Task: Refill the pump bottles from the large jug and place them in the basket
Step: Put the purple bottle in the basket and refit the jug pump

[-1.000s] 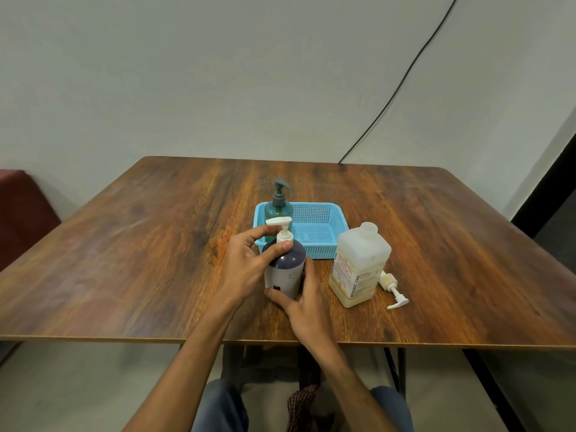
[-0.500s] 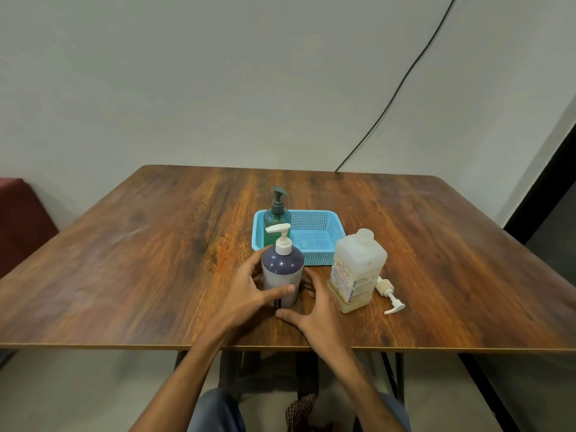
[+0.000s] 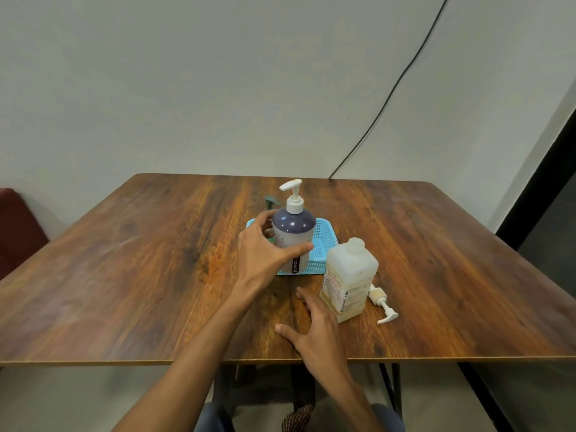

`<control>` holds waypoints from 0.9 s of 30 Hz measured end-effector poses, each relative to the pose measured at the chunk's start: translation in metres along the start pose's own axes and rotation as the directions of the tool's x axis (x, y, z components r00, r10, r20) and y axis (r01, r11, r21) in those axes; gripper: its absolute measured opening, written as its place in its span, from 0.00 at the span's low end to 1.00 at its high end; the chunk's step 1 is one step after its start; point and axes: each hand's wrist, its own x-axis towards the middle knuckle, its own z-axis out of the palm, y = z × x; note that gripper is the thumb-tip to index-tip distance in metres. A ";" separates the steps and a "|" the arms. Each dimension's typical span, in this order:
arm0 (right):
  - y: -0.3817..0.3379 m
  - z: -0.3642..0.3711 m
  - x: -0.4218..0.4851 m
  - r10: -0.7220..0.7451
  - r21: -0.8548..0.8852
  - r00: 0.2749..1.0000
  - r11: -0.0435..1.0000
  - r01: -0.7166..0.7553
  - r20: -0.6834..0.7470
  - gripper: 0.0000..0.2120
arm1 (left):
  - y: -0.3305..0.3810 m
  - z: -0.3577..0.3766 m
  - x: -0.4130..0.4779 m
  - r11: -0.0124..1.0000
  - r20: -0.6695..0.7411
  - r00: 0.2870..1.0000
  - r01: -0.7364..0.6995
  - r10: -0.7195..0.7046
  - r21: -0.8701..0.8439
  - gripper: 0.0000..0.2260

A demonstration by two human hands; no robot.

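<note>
My left hand (image 3: 265, 251) grips the purple pump bottle (image 3: 294, 232) with its white pump, holding it upright in the air above the blue basket (image 3: 324, 244). A green pump bottle (image 3: 270, 204) stands in the basket's left part, mostly hidden behind the purple one. The large translucent jug (image 3: 349, 280), uncapped, stands on the table right of the basket. My right hand (image 3: 314, 325) rests flat on the table just left of the jug, fingers straight, holding nothing.
A loose white pump head (image 3: 381, 302) lies on the wooden table (image 3: 124, 275) right of the jug. A black cable (image 3: 389, 92) runs down the wall behind. A dark red seat (image 3: 15, 226) is at the far left.
My left hand has lifted the purple bottle off the table and moved it forward over the basket. My right hand let go of it and now lies flat on the table.
</note>
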 end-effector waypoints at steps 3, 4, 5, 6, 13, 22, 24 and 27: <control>0.001 0.000 0.001 0.008 -0.009 1.000 1.000 -0.008 0.016 0.39 | 0.001 0.021 0.018 0.999 0.004 1.000 0.004 -0.004 0.032 0.37; 0.000 0.000 0.002 0.009 -0.017 1.000 1.000 -0.009 0.021 0.38 | -0.001 0.028 0.023 0.999 0.006 1.000 0.006 -0.007 0.038 0.37; 0.001 0.000 0.002 0.010 -0.022 1.000 1.000 -0.009 0.026 0.38 | -0.004 0.034 0.026 0.999 0.008 1.000 0.013 -0.013 0.046 0.37; 0.001 -0.001 0.004 0.008 -0.024 1.000 1.000 -0.007 0.029 0.39 | -0.007 0.040 0.029 0.998 0.006 1.000 0.022 -0.022 0.056 0.38; 0.006 0.001 0.005 -0.017 -0.036 0.998 0.999 0.019 0.063 0.40 | -0.024 0.068 0.044 0.994 0.012 0.997 0.070 -0.071 0.079 0.37; 0.008 0.001 0.007 -0.053 -0.061 0.995 0.996 0.058 0.079 0.39 | -0.039 0.086 0.044 0.980 0.068 0.987 0.136 -0.147 0.146 0.37; 0.008 0.001 0.007 -0.058 -0.069 0.995 0.996 0.064 0.080 0.39 | -0.040 0.088 0.045 0.976 0.090 0.983 0.143 -0.160 0.166 0.37; 0.010 0.002 0.008 -0.064 -0.080 0.994 0.994 0.071 0.087 0.39 | -0.041 0.088 0.046 0.970 0.126 0.977 0.147 -0.173 0.196 0.36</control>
